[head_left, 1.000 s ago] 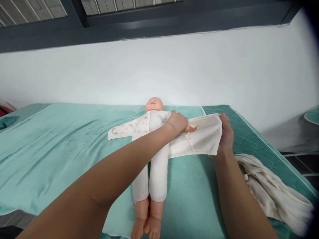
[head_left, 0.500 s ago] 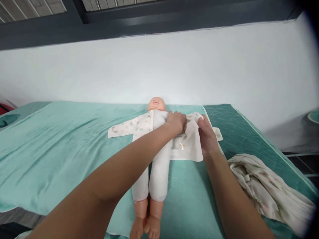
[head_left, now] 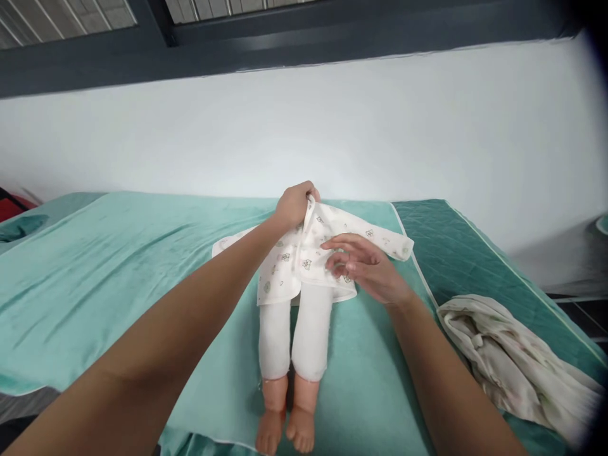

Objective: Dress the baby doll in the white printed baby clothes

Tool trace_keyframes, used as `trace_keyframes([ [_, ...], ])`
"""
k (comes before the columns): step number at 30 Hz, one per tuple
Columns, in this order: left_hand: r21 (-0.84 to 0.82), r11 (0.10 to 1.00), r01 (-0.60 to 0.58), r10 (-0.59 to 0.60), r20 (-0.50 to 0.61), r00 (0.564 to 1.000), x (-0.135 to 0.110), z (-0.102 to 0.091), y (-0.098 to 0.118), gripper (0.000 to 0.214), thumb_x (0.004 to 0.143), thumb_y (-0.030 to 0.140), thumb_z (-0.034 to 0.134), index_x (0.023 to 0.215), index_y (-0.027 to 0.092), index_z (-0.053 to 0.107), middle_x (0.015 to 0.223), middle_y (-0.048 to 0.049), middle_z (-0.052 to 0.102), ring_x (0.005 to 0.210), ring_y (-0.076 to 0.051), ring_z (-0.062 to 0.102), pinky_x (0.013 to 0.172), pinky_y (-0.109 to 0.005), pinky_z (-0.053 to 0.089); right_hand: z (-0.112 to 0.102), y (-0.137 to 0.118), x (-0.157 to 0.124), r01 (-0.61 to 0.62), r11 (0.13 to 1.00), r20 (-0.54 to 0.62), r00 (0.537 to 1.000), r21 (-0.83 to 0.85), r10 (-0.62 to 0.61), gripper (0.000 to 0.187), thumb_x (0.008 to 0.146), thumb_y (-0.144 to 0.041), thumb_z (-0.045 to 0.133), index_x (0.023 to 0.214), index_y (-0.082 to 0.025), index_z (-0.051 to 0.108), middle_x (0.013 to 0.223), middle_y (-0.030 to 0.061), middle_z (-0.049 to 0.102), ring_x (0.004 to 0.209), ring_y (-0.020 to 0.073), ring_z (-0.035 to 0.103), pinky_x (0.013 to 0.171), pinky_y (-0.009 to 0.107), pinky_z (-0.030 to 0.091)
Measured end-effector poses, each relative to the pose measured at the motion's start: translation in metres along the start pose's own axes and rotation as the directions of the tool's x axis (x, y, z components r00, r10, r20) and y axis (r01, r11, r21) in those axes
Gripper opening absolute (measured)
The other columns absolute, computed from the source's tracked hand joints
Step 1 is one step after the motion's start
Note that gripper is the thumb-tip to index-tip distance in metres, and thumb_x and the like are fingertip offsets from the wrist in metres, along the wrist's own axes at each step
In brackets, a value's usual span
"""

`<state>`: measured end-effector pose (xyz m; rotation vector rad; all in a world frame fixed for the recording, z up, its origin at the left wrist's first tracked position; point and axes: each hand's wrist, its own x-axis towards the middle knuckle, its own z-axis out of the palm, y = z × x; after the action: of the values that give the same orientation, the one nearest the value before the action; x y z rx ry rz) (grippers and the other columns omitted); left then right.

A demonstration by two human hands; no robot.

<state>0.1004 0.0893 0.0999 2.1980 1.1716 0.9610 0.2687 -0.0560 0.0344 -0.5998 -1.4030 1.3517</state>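
A baby doll (head_left: 311, 335) lies on its back with its bare feet toward me; its head is hidden behind my left hand. Over its torso lies a white printed baby shirt (head_left: 280, 272), both front panels across the chest and the sleeves spread to the sides. At the neck, my left hand (head_left: 297, 204) is closed on the shirt's collar edge. My right hand (head_left: 363, 263) hovers over the right front panel, fingers apart and slightly curled, holding nothing; whether the fingertips touch the cloth I cannot tell.
The doll lies on a light green sheet (head_left: 142, 278) over a darker green quilted mat (head_left: 441, 247). A crumpled cream cloth (head_left: 508, 361) lies at the right. Behind the bed rises a white wall (head_left: 304, 133) below a dark window frame. Something red (head_left: 12, 206) shows at the far left.
The shirt's right panel, held bunched and folded back before, now lies over the doll's chest. My left hand has moved up and left to the collar. My right hand has let go and opened.
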Motion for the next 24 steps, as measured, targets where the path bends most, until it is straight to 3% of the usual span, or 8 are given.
trace_keyframes([
  [2, -0.051, 0.997, 0.050, -0.052, -0.039, 0.998, -0.010, -0.004, -0.007, 0.011, 0.076, 0.012, 0.046, 0.076, 0.019, 0.055, 0.083, -0.0010, 0.067, 0.073, -0.014, 0.055, 0.073, -0.029, 0.044, -0.002, 0.004, 0.002, 0.096, 0.985, -0.116, 0.987, -0.146, -0.114, 0.030, 0.090, -0.038, 0.067, 0.119, -0.032, 0.062, 0.133, 0.0049, 0.062, 0.122, 0.0234, 0.059, 0.103, 0.045, 0.049],
  [4, -0.089, 0.989, 0.122, -0.128, -0.072, 0.989, -0.020, -0.007, -0.013, 0.011, 0.075, 0.011, 0.049, 0.078, 0.019, 0.056, 0.084, -0.0014, 0.066, 0.077, -0.015, 0.057, 0.075, -0.030, 0.046, -0.001, 0.009, 0.005, 0.148, 0.928, -0.151, 0.966, -0.341, -0.209, 0.035, 0.090, -0.039, 0.066, 0.124, -0.033, 0.061, 0.142, 0.0033, 0.056, 0.140, 0.0236, 0.044, 0.119, 0.048, 0.034],
  [6, -0.109, 0.979, 0.174, -0.188, -0.138, 0.972, -0.032, -0.011, -0.017, 0.011, 0.076, 0.012, 0.051, 0.080, 0.019, 0.057, 0.091, -0.0022, 0.066, 0.086, -0.017, 0.060, 0.081, -0.031, 0.047, 0.004, 0.014, 0.006, 0.140, 0.837, -0.080, 0.974, -0.529, -0.213, 0.048, 0.090, -0.042, 0.066, 0.136, -0.034, 0.054, 0.154, 0.0028, 0.044, 0.149, 0.0248, 0.030, 0.124, 0.051, 0.023],
  [9, -0.150, 0.973, 0.174, -0.210, -0.271, 0.939, -0.063, -0.014, -0.023, 0.009, 0.083, 0.018, 0.051, 0.088, 0.021, 0.058, 0.102, -0.0027, 0.066, 0.100, -0.017, 0.060, 0.089, -0.032, 0.047, 0.015, 0.020, 0.006, 0.163, 0.670, 0.058, 0.983, -0.724, -0.177, 0.063, 0.087, -0.048, 0.068, 0.145, -0.034, 0.046, 0.162, 0.0034, 0.030, 0.153, 0.0288, 0.016, 0.124, 0.057, 0.018],
  [14, -0.159, 0.965, 0.210, -0.257, -0.392, 0.883, -0.152, -0.011, -0.044, 0.018, 0.093, 0.027, 0.044, 0.102, 0.022, 0.059, 0.110, -0.0039, 0.065, 0.108, -0.017, 0.059, 0.096, -0.033, 0.046, 0.030, 0.021, 0.003, 0.215, 0.489, 0.170, 0.976, -0.845, -0.137, 0.073, 0.084, -0.052, 0.070, 0.149, -0.034, 0.040, 0.164, 0.0035, 0.025, 0.154, 0.0318, 0.008, 0.123, 0.061, 0.016],
  [18, -0.188, 0.934, 0.304, -0.345, -0.248, 0.905, -0.212, -0.013, -0.055, 0.018, 0.092, 0.026, 0.048, 0.106, 0.022, 0.059, 0.106, -0.0043, 0.068, 0.100, -0.019, 0.063, 0.093, -0.035, 0.049, 0.039, 0.022, -0.006, 0.221, 0.414, 0.154, 0.970, -0.883, -0.190, 0.074, 0.083, -0.051, 0.072, 0.147, -0.033, 0.040, 0.163, 0.0067, 0.026, 0.152, 0.0341, 0.016, 0.121, 0.059, 0.023],
  [22, -0.096, 0.966, 0.239, -0.251, -0.136, 0.958, -0.245, -0.021, -0.049, 0.026, 0.089, 0.018, 0.049, 0.113, 0.024, 0.058, 0.110, -0.0041, 0.066, 0.104, -0.019, 0.062, 0.096, -0.036, 0.049, 0.053, 0.034, -0.035, 0.079, 0.339, -0.064, 0.919, -0.937, -0.390, 0.047, 0.088, -0.040, 0.069, 0.131, -0.031, 0.054, 0.138, 0.0112, 0.050, 0.131, 0.0329, 0.046, 0.108, 0.055, 0.041],
  [24, -0.068, 0.976, 0.208, -0.213, -0.089, 0.973, -0.254, -0.023, -0.045, 0.035, 0.087, 0.016, 0.051, 0.120, 0.025, 0.055, 0.114, -0.0044, 0.065, 0.107, -0.020, 0.061, 0.097, -0.037, 0.048, 0.059, 0.040, -0.052, 0.019, 0.348, -0.140, 0.895, -0.937, -0.425, 0.038, 0.090, -0.036, 0.065, 0.127, -0.030, 0.056, 0.125, 0.0117, 0.055, 0.121, 0.0310, 0.052, 0.101, 0.052, 0.047],
])
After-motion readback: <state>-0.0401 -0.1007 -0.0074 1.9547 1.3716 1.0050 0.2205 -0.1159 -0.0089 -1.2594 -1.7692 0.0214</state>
